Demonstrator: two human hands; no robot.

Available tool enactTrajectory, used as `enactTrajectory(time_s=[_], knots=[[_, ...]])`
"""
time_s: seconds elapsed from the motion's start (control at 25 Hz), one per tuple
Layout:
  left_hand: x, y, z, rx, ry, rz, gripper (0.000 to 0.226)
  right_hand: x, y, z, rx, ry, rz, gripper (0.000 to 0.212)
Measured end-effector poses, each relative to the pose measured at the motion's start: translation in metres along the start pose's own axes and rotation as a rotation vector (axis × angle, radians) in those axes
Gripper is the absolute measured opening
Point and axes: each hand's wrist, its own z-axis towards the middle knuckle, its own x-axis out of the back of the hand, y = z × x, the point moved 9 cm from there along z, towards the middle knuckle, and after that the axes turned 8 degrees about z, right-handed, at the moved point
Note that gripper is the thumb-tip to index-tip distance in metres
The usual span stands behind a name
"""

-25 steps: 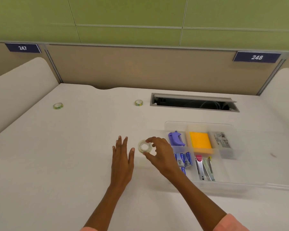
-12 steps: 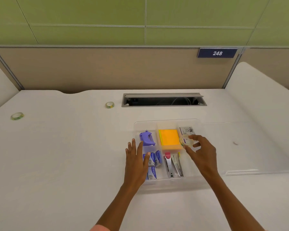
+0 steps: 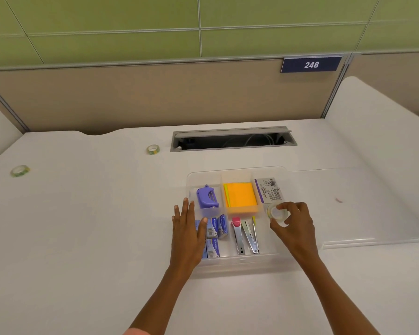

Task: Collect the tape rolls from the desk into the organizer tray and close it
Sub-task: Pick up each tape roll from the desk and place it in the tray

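A clear organizer tray (image 3: 237, 170) sits open on the white desk, its lid (image 3: 363, 209) lying flat to its right. My right hand (image 3: 294, 226) grips a clear tape roll (image 3: 277, 213) over the tray's right compartment, just below a white labelled box (image 3: 269, 190). My left hand (image 3: 187, 229) lies flat with fingers spread on the tray's left edge. Two more tape rolls rest on the desk: a green-patterned tape roll (image 3: 153, 149) near the cable slot, and another tape roll (image 3: 20, 170) at the far left.
The tray holds a purple staple remover (image 3: 206, 197), orange sticky notes (image 3: 241, 196), blue staple boxes (image 3: 215, 229) and staplers (image 3: 246, 234). An open cable slot (image 3: 232, 140) runs behind the tray. Partition walls stand at the back and on both sides.
My right hand carried the clear tape roll from the desk left of the tray across to the tray's right compartment. My left hand moved onto the tray's left edge. The view shifted right.
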Motion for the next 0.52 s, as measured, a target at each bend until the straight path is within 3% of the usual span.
enactTrajectory(time_s=[0.16,0.52], knots=[[-0.001,0.0,0.0,-0.007,-0.007,0.037,0.06,-0.008,0.009,0.002,-0.041,-0.094,-0.005,0.06],[-0.002,-0.002,0.001,0.01,-0.008,0.033,0.061,-0.019,0.018,0.005,-0.102,-0.154,-0.082,0.033]])
